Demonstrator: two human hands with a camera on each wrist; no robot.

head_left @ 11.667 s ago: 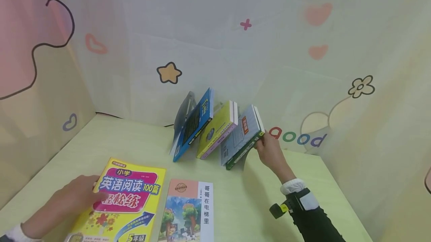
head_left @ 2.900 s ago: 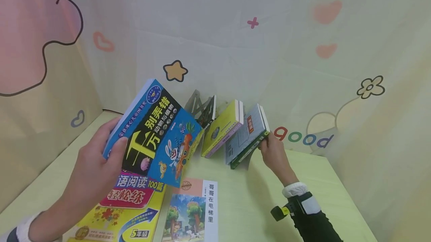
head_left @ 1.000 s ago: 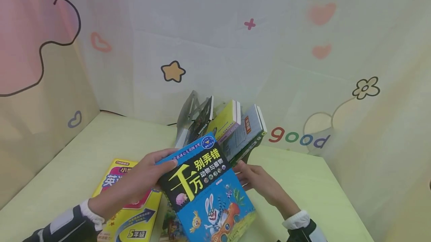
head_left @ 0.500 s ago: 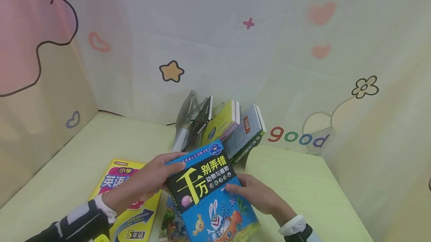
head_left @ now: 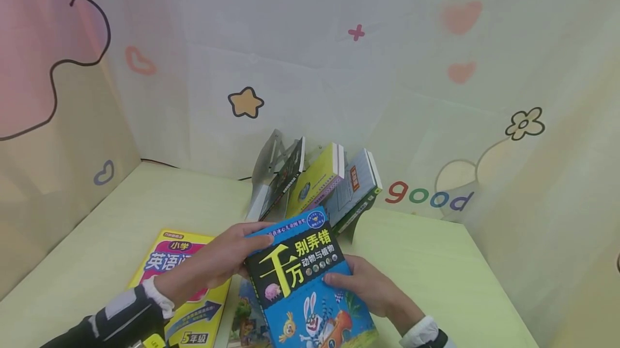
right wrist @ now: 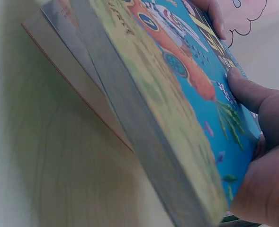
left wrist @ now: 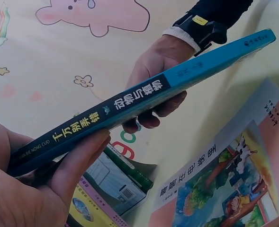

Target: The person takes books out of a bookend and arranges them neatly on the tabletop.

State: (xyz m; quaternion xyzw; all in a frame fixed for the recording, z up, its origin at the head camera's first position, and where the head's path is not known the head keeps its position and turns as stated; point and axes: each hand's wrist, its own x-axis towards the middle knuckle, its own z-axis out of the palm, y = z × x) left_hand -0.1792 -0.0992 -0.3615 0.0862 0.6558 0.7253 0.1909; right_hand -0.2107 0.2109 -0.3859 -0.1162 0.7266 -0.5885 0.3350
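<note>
A blue paperback book [head_left: 310,289] with a black title band is held tilted above the table by both hands. My left hand [head_left: 227,254] pinches its upper left edge, thumb on the front cover. The right hand [head_left: 375,286] grips the opposite edge, its thumb also on the cover. In the left wrist view the book's spine [left wrist: 130,101] faces the camera. Underneath, partly covered, lies a storybook [head_left: 248,318] with painted trees. A yellow English reading book [head_left: 157,259] lies flat to its left, partly behind the left forearm.
Behind the held book, a grey metal bookend [head_left: 263,162] stands by a leaning black book [head_left: 286,178], a yellow book [head_left: 315,181] with a purple spine, and a grey-blue book [head_left: 351,189] beside a green spine. A printed curtain [head_left: 300,57] surrounds the pale table [head_left: 426,272].
The blue book has left the leaning row in the left hand and come down to the right, over the storybook. My right hand has let go of the row's right end and taken the blue book's edge.
</note>
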